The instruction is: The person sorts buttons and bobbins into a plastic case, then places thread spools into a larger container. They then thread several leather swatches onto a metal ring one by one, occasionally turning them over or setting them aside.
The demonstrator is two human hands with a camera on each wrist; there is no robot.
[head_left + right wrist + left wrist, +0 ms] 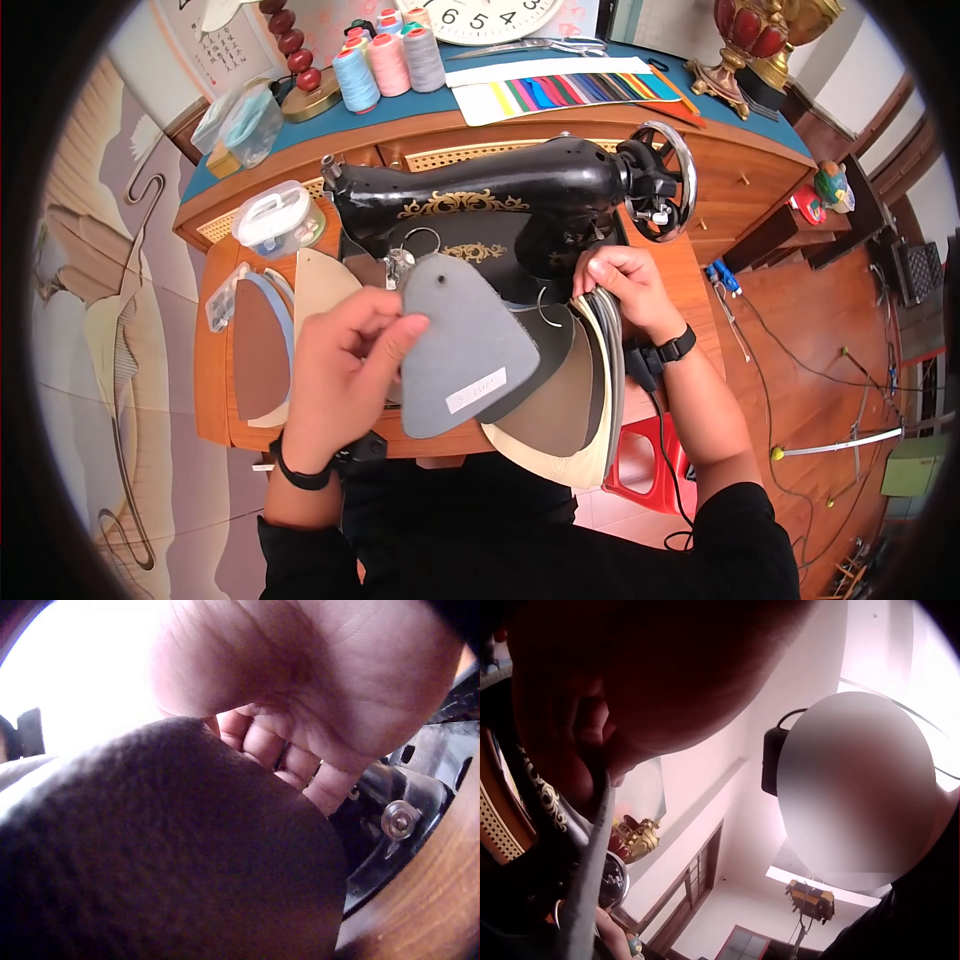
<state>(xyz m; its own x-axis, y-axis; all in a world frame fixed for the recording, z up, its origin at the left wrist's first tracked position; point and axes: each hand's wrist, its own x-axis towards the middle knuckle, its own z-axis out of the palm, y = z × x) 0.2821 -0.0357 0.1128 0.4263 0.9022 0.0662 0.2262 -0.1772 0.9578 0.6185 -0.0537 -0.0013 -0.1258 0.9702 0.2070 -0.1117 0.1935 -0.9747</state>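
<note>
In the head view the left hand (350,370) pinches the left edge of a grey, rounded triangular piece (465,340), which has a small hole near its top and a white label low down. To its right, the right hand (625,285) grips the upper end of a stack of similar pieces, with a brown one (560,410) and a cream one (540,462) showing. In the left wrist view the left hand (630,682) holds the grey piece (592,870) edge-on. The right wrist view shows the right hand (300,682) behind a dark textured piece (172,847).
A black sewing machine (480,190) stands just beyond the hands. More brown and cream pieces lie at the table's left, near a clear-sided box (278,222). Thread spools (388,65), scissors (540,46) and a colour strip card (560,92) sit on the blue-topped desk behind.
</note>
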